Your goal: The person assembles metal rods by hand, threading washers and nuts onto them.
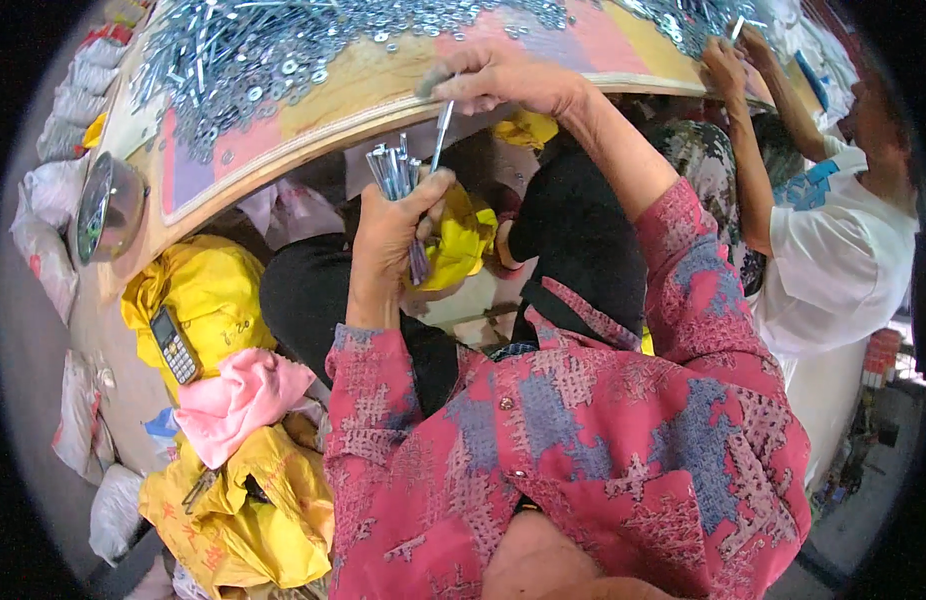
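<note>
Pink patchy shirt (573,450) takes up most of the foreground, right behind both hands. Left hand (395,215) is closed around a bunch of bolts (391,170), shiny ends poking out the top. Right hand (483,78) is up above it with fingers curled over one more bolt (443,135), which runs down to the left thumb; honestly can't tell if those fingers are pinching it or just touching. Just past the right hand is the table (378,97), with a big messy pile of washers and bolts (253,85) up and left of the hands. Yellow bag (213,280), keypad phone (175,345) and pink cloth (241,400) sit left of and lower than the left hand. Someone else's hands (728,70) are well off to the right of the right hand.
</note>
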Motion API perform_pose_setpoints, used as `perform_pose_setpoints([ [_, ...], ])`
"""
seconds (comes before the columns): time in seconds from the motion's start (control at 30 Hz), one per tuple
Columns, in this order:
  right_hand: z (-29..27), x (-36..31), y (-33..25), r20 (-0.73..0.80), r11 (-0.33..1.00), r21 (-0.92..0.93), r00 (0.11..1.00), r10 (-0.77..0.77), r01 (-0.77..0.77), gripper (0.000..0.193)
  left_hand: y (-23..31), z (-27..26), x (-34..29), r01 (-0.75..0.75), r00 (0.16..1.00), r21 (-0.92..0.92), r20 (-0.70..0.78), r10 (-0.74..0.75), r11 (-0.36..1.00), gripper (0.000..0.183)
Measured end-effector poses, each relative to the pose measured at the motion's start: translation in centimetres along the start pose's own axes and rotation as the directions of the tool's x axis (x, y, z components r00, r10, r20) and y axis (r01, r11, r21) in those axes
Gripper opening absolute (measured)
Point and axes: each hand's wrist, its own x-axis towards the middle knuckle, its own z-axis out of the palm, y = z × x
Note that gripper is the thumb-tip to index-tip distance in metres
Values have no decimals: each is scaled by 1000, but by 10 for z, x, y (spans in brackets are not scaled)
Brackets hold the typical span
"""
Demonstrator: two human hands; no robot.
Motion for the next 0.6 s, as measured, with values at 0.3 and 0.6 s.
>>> perform_pose_setpoints([
  [0.3, 78, 17, -29, 265, 969, 229, 964, 34, -97, 29, 1, -41, -21, -173, 984, -403, -110, 140, 899, 19],
  [0.6, 73, 139, 7, -391, 762, -567, 711, -584, 314, 22, 4, -66, -11, -16, 960, -843, 137, 243, 538, 34],
])
